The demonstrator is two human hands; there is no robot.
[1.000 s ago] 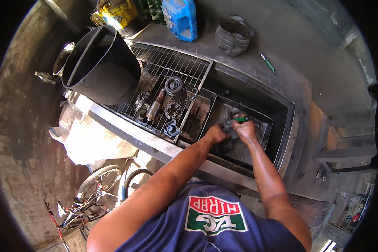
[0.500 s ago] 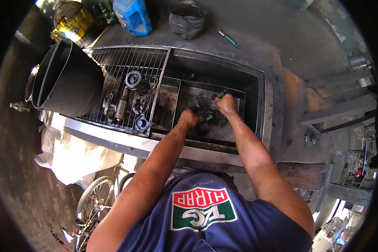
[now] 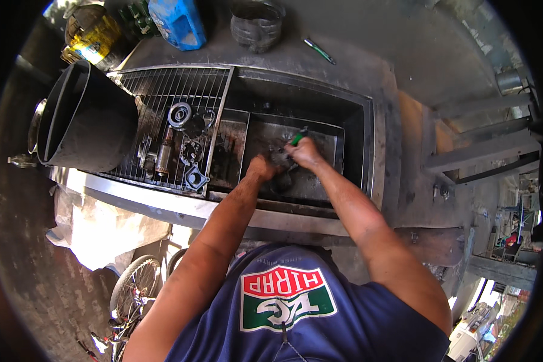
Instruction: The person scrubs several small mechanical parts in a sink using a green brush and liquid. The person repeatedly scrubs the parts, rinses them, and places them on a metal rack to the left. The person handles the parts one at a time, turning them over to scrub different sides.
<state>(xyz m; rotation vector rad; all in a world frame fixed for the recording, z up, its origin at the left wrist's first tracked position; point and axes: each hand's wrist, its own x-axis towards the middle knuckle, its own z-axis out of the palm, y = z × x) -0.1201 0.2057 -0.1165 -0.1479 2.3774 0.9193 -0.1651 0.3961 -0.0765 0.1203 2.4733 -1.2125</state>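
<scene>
Right hand [image 3: 308, 154] grips a green tool [image 3: 297, 139], left hand [image 3: 261, 167], hold indiscernible, lies at its eight o'clock, and a rack [image 3: 225, 104], nine o'clock, presumably drains parts [image 3: 165, 155]

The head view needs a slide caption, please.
Right hand gripping a green-handled tool, left hand alongside, over a dark basin.

the right hand [image 3: 306, 153] grips a green-handled tool [image 3: 298, 138] over a metal tray [image 3: 323, 188]. the left hand [image 3: 262, 167] is just beside it; what it touches is blurred. metal parts [image 3: 164, 158] lie on a wire rack [image 3: 140, 84] near a black bucket [image 3: 99, 130]. a blue jug [image 3: 178, 24] stands behind the rack.
</scene>
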